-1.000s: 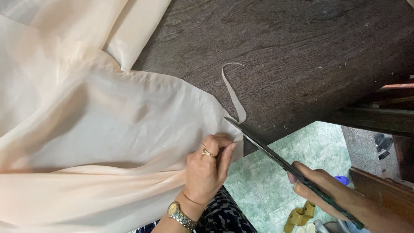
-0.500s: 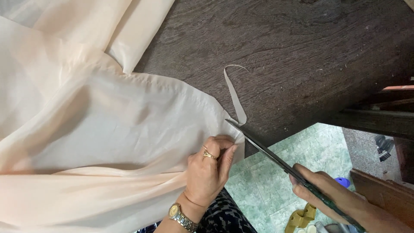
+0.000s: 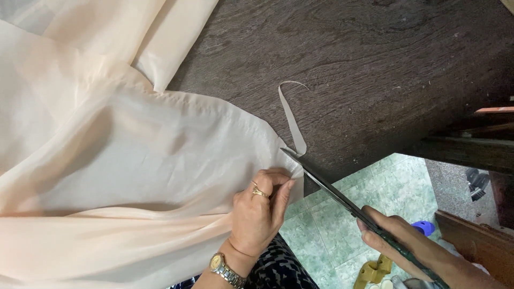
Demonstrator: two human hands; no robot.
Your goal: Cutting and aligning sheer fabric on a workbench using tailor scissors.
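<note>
Left hand (image 3: pixel 259 211) flat on pale peach fabric (image 3: pixel 134 160), fingers together pinching cloth edge at surface (image 3: pixel 375 64) rim. Right hand (image 3: pixel 399 241) clamped on scissors (image 3: pixel 332 190) handle; blade tips at fabric edge, just beyond left fingertips. Narrow cut strip (image 3: pixel 292 115) curls on dark wood past blades. Green tiled floor (image 3: pixel 342 214) beneath right hand; yellow object (image 3: pixel 375 270) and blue object (image 3: pixel 424 227) near it.

We count 1 pr scissors (image 3: pixel 342 199) at 5 o'clock, 1 peach cloth (image 3: pixel 134 160) at 9, 1 cut strip (image 3: pixel 293 120), 2 hands.
</note>
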